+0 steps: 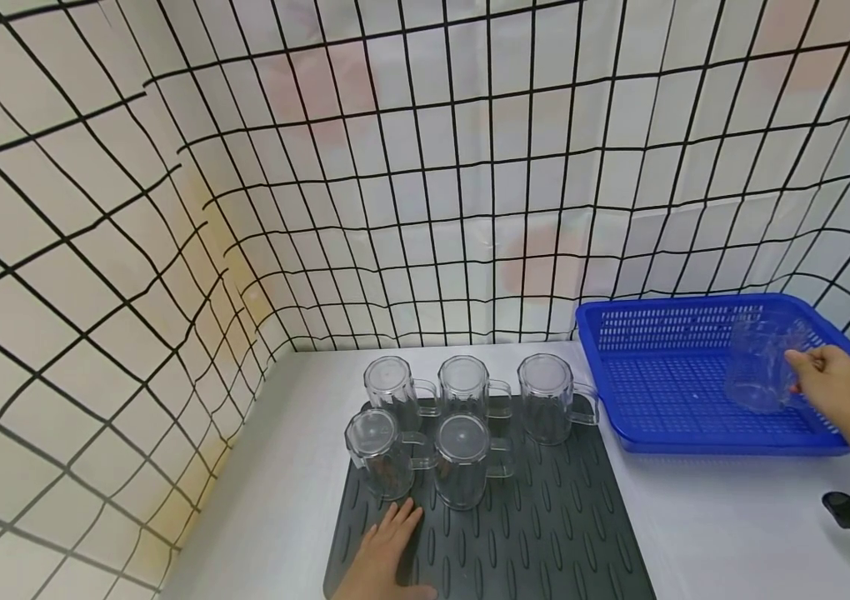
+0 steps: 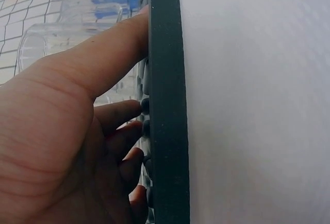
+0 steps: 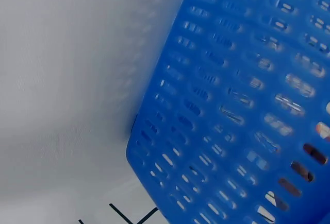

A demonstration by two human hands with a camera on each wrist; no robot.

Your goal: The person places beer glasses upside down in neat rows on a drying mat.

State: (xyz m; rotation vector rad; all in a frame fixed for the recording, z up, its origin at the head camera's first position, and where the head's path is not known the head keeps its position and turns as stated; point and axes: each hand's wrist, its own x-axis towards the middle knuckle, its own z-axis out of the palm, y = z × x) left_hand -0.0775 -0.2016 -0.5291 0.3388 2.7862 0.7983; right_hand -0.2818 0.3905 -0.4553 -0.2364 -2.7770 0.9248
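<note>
In the head view my right hand (image 1: 837, 385) pinches the handle of a clear glass mug (image 1: 758, 371) inside the blue plastic basket (image 1: 695, 446). My left hand (image 1: 386, 554) rests with extended fingers on the dark ribbed mat (image 1: 530, 533), just in front of several upside-down glass mugs. Nearest to it are the front-left mug (image 1: 383, 458) and the front-right mug (image 1: 462, 467). In the left wrist view the fingertips (image 2: 135, 154) touch the mat's surface beside its thick edge (image 2: 169, 105). The right wrist view shows the basket's slotted wall (image 3: 216, 95), which mostly hides that hand.
Behind the front pair stand a back-left mug (image 1: 389, 387), a back-middle mug (image 1: 464, 385) and a back-right mug (image 1: 545, 400), handles to the right. White cloth covers the table (image 1: 732, 525). Black grid netting (image 1: 440, 192) encloses the back and sides.
</note>
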